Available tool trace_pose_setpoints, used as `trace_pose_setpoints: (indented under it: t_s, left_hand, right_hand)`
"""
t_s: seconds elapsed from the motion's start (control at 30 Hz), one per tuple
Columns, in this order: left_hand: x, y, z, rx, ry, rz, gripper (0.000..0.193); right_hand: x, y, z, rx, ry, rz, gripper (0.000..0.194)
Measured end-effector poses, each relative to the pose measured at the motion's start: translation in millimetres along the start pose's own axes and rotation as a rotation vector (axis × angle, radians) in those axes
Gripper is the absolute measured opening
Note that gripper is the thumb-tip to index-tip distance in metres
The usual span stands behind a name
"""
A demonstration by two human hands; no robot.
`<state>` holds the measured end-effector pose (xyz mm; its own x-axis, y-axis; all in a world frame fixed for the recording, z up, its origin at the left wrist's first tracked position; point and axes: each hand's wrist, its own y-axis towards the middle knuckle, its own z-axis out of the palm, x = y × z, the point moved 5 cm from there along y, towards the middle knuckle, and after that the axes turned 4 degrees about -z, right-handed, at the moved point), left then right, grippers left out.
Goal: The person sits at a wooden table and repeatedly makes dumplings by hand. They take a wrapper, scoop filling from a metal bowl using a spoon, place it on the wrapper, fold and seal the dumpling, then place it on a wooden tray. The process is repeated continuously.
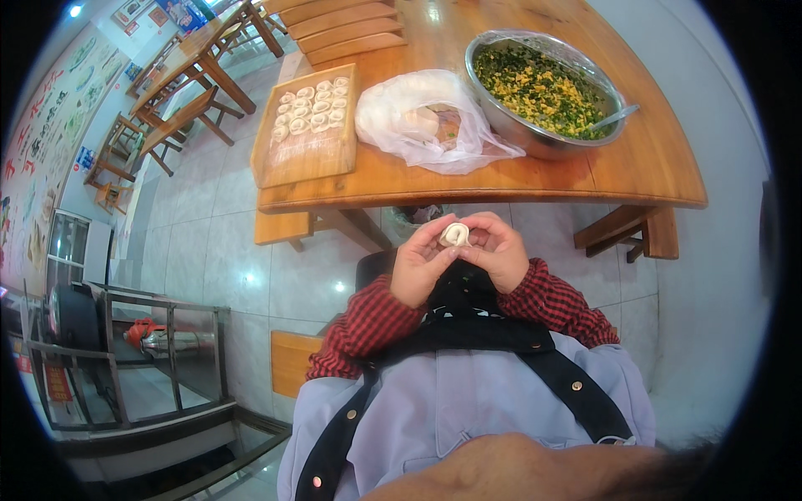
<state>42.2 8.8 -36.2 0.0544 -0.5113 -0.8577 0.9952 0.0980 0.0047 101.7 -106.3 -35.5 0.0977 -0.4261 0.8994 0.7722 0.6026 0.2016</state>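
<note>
Between my left hand and my right hand is a folded dumpling, pinched by the fingertips of both. The two hands are held over my lap, just short of the table's front edge. On the wooden table, a wooden tray carries several shaped dumplings grouped at its far part. Beside it lies a white plastic bag, its mouth open on pale wrappers or dough. A large steel bowl to the right holds chopped green and yellow filling, with a spoon leaning on its rim.
Stacked wooden trays stand at the table's back left. Clear film covers part of the bowl's far rim. A bench shows under the table's left end. To my left is a metal-framed rack with a steel flask.
</note>
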Motion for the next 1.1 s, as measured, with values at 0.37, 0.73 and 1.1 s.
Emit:
trace_pose_setpoints:
  t_s: [0.37, 0.73, 1.1]
  left_hand:
    - [-2, -1, -3, -0.002, 0.289, 0.209, 0.036]
    - [-25, -6, -33, -0.073, 0.229, 0.122, 0.033]
    - [-197, 50, -195, -0.742, 1.488, 0.607, 0.023]
  right_hand:
    - [2, -4, 4, 0.002, -0.184, -0.124, 0.03]
    - [1, -2, 17, 0.113, -0.323, -0.045, 0.045]
    - [-21, 2, 13, 0.109, -0.241, 0.128, 0.033]
